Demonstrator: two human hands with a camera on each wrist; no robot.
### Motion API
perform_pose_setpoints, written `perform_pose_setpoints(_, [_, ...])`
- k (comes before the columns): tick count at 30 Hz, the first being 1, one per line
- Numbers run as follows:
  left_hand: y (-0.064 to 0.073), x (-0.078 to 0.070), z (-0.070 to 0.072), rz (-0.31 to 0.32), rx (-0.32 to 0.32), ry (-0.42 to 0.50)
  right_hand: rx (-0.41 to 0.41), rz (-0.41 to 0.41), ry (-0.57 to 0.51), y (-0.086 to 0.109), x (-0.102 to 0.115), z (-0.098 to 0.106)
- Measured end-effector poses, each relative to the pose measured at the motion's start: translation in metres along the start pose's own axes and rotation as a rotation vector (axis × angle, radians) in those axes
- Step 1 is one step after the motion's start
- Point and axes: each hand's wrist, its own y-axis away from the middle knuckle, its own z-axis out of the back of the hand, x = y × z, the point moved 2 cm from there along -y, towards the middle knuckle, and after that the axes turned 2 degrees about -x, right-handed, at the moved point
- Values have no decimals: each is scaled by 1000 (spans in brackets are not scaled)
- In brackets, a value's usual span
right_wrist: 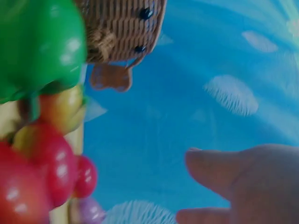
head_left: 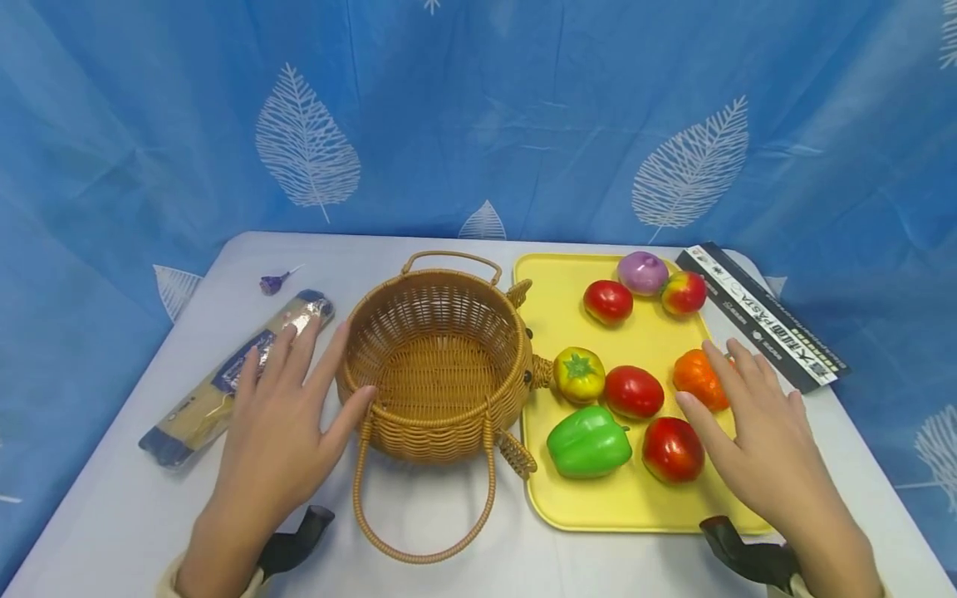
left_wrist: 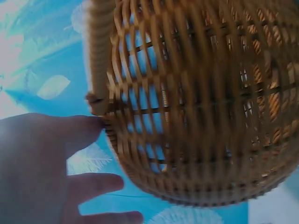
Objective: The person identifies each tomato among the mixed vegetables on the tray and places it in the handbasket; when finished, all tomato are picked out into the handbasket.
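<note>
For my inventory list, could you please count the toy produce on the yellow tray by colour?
Red: 3
Green: 1, a bell pepper
Yellow: 1, with a green top
Orange: 1, partly behind the right hand
Purple: 1
Red and yellow: 1
Total: 8

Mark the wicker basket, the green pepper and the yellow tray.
wicker basket [head_left: 437, 378], head view, woven inside floor.
green pepper [head_left: 588, 443], head view, middle of its body.
yellow tray [head_left: 635, 498], head view, bare front part.

Basket [head_left: 437, 365] mouth open from above (handles low); tray [head_left: 549, 490] crowded with vegetables.
</note>
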Motion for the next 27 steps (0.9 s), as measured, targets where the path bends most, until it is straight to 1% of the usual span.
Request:
perform_pose_setpoints(3, [2,3,-5,7,-53,108,-69,-61,-28,8,-11,-3])
perform_pose_setpoints(6, [4,6,-13,25,-109,265,-172,-113,-71,17,-19,-7])
perform_pose_setpoints(8, [4,8,-19,31,-145,356,-236,-133,-117,23,-24,-11])
perform_pose_setpoints(11, [4,11,-28,43,-178,440,-300,-156,-178,29,-32,-22])
perform_pose_setpoints(16, [5,13,-38,67,-233,532,-361,-191,-306,41,-44,-44])
perform_pose_setpoints(19, [4,13,-43,54,-279,597,-394,-186,-393,47,-48,-57])
perform_pose_setpoints(21, [4,14,-47,41,-310,642,-400,-181,-432,49,-50,-63])
perform_pose_setpoints(24, [5,14,-53,43,-340,705,-382,-146,-496,48,-53,-70])
perform_pose_setpoints(27, [6,15,-57,32,-385,747,-333,-98,-598,47,-55,-75])
